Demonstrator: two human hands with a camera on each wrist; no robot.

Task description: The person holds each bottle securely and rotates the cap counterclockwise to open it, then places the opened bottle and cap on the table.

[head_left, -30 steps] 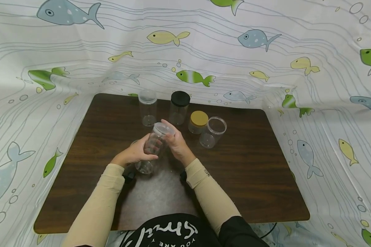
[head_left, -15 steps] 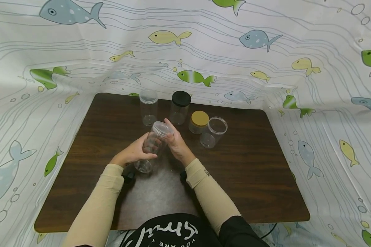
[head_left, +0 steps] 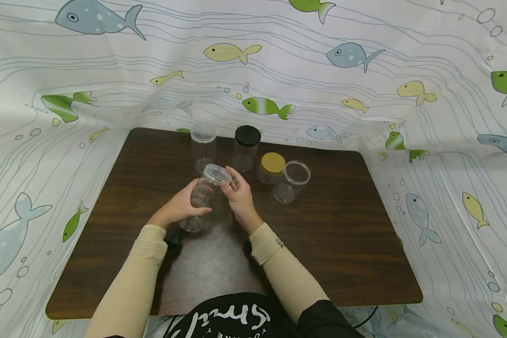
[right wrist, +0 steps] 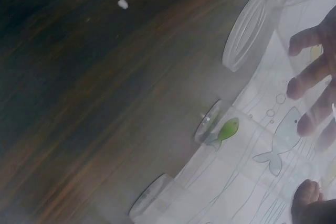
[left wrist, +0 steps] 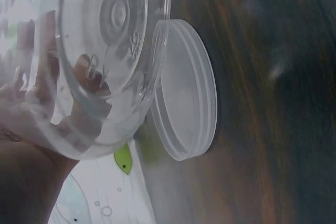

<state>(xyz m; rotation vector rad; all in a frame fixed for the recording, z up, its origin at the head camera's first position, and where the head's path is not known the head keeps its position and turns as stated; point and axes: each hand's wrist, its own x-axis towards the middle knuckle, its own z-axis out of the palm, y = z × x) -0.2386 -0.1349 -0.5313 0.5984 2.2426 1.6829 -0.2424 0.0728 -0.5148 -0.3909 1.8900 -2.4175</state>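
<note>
A clear, empty-looking jar [head_left: 203,193] with a whitish round top is held tilted over the table, its base toward the person. The left hand [head_left: 178,206] grips its body, the thumb on the near side and the other fingers behind it. At the top's right side, the right hand [head_left: 241,203] holds it between thumb and fingers. In the left wrist view the ribbed jar base [left wrist: 118,17] fills the upper left. Below the jar, a translucent round lid [left wrist: 184,93] lies on the table; the left hand and jar mostly hide it in the head view.
Behind the hands stand a clear jar with a translucent lid [head_left: 203,134], a black-lidded jar [head_left: 247,136], a small yellow-lidded jar [head_left: 272,163] and a clear jar without a lid [head_left: 285,190]. The dark wood table [head_left: 342,244] meets a fish-patterned sheet [head_left: 295,70]. A white speck [right wrist: 123,4] lies on it.
The held jar has shifted a little to the left and away from the person. Both hands have moved with it, and the right fingers have shifted around the top.
</note>
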